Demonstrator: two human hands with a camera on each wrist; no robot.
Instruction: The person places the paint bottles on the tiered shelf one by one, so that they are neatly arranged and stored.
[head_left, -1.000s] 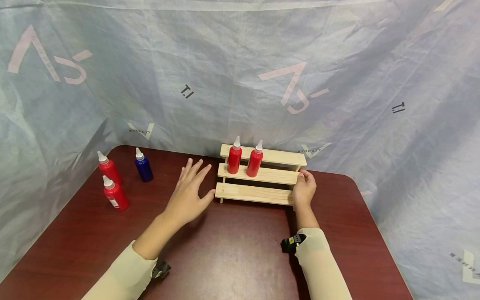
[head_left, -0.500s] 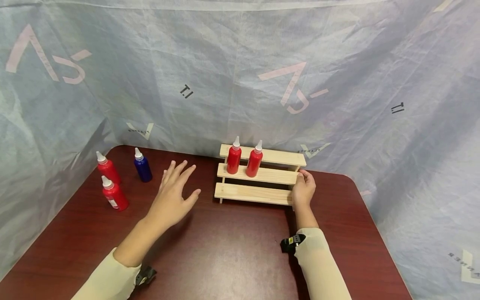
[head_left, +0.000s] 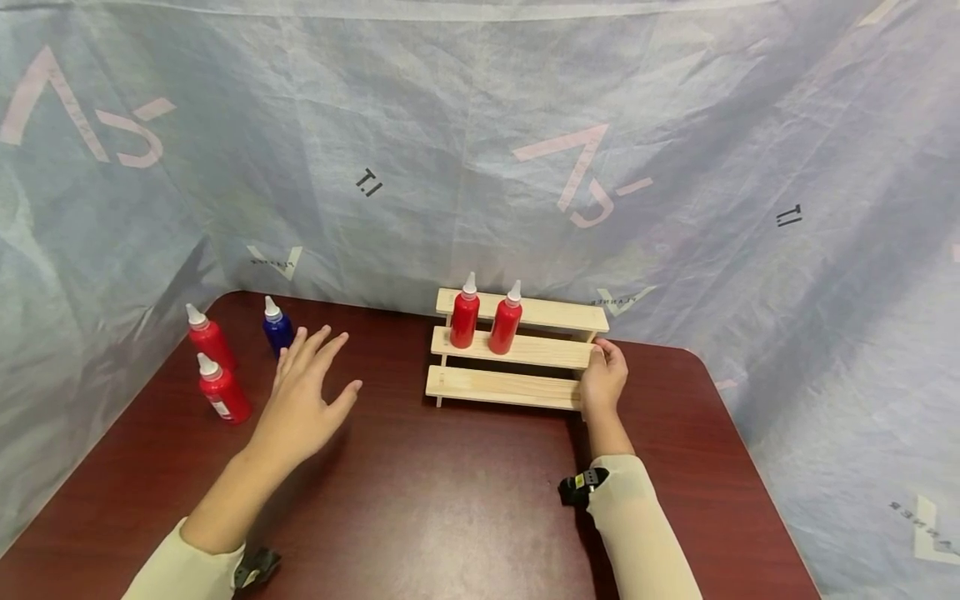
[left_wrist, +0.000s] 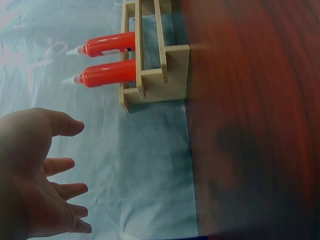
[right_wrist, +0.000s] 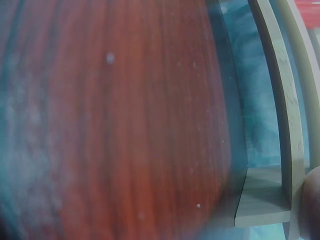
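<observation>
A small wooden rack with three steps is set near the back of the dark red table. Its right end is gripped by the right hand, with the thumb put at the front of the middle step and the fingers bent round behind. Only a bit of this hand is shown in the right wrist view, right up against the wood.

Two bottles, the left rack bottle and the right rack bottle, are held up by the middle step. Both are red, upright and topped with white pointed caps, and a small gap is left between them.

The left hand is held above the table, well apart from the rack. Its fingers are spread wide and its thumb is stuck out. The blue bottle is partly covered by the fingertips in the head view; whether it is touched cannot be told. Just left of it, the back red bottle and the front red bottle are placed close together on the table. Behind everything, a creased grey cloth is hung.
</observation>
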